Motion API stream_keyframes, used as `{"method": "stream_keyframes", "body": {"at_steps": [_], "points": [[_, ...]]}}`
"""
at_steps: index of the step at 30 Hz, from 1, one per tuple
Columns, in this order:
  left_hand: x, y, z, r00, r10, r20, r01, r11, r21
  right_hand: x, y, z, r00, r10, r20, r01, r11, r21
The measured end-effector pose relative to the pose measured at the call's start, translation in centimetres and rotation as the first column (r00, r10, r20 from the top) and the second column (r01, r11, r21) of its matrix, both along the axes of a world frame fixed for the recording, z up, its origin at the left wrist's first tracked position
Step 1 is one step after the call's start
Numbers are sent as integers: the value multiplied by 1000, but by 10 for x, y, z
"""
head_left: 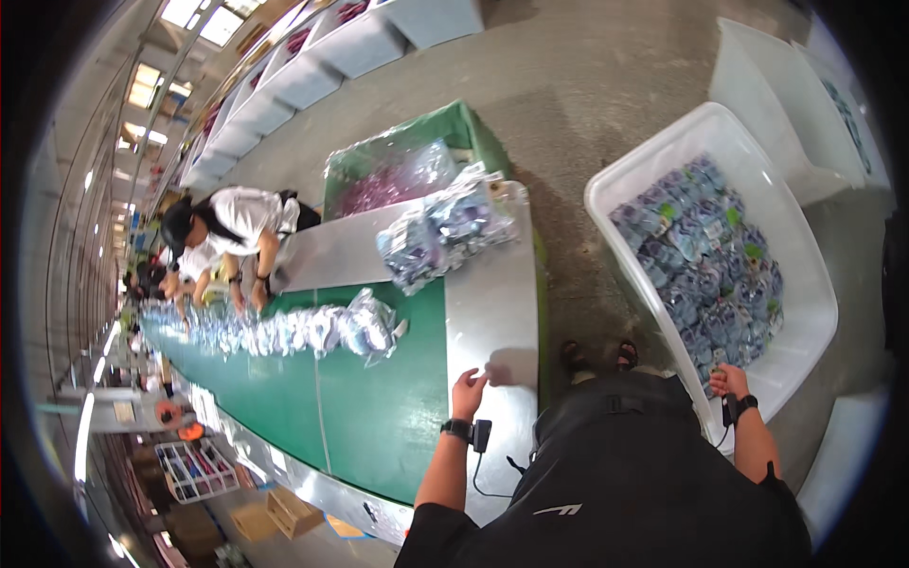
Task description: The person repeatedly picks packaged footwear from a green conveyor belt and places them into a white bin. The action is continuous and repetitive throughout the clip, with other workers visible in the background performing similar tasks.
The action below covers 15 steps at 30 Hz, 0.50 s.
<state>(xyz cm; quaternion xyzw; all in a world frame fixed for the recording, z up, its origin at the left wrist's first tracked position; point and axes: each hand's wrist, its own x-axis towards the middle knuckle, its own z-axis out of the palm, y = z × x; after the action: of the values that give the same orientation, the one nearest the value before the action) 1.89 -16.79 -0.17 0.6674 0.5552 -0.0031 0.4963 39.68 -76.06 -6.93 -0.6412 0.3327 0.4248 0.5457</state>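
A black short-sleeved top with a small white mark is worn; black wristbands with cabled devices are strapped on, sandals below.

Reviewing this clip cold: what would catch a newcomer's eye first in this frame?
Probably the white bin at right, heaped with small blue clear-wrapped packets; the right hand reaches into its near end. Next, the green conveyor belt running off to the left, carrying a long row of similar packets, with another pile on the steel table end. The left hand rests empty on that steel surface.
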Motion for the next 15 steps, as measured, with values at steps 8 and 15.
{"method": "stream_keyframes", "body": {"at_steps": [8,15], "points": [[-48,127,-7,983,180,-43,-152,917,369,-29,67,47,999,25,45,-21,997,-80],[-96,263,-35,950,288,-120,-128,709,694,-58,103,92,979,183,92,-171,977,-127]]}}
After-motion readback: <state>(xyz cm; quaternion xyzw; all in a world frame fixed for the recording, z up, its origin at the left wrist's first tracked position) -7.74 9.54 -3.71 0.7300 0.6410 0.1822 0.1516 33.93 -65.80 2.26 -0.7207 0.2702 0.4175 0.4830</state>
